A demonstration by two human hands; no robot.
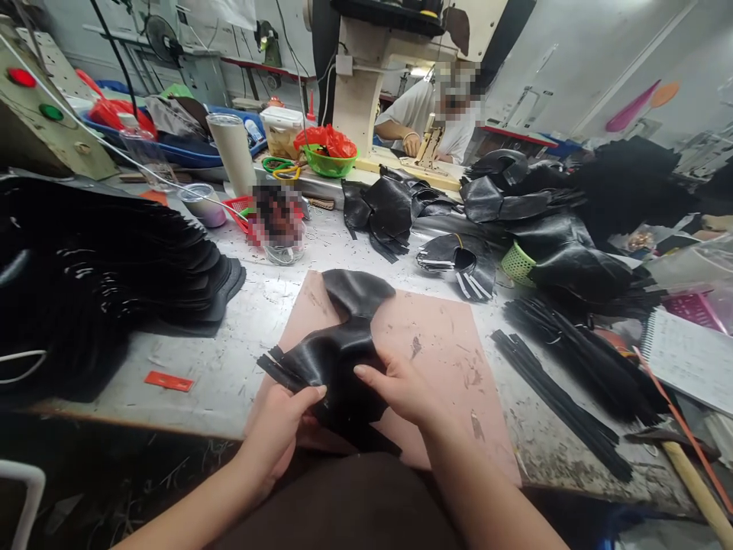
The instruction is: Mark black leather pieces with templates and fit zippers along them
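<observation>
Leather (pixel 337 359) is held over the board (pixel 452 336), pinched at its near edge by the left hand (pixel 280 428) and right hand (pixel 401 391); it is judged limp, light, slightly slick.

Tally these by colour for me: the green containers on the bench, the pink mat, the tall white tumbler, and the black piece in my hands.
Green: 2, the bowl and the mesh basket
Pink: 1, the mat
White: 1, the tall tumbler
Black: 1, the leather piece held in the left hand and right hand
Total: 5
</observation>
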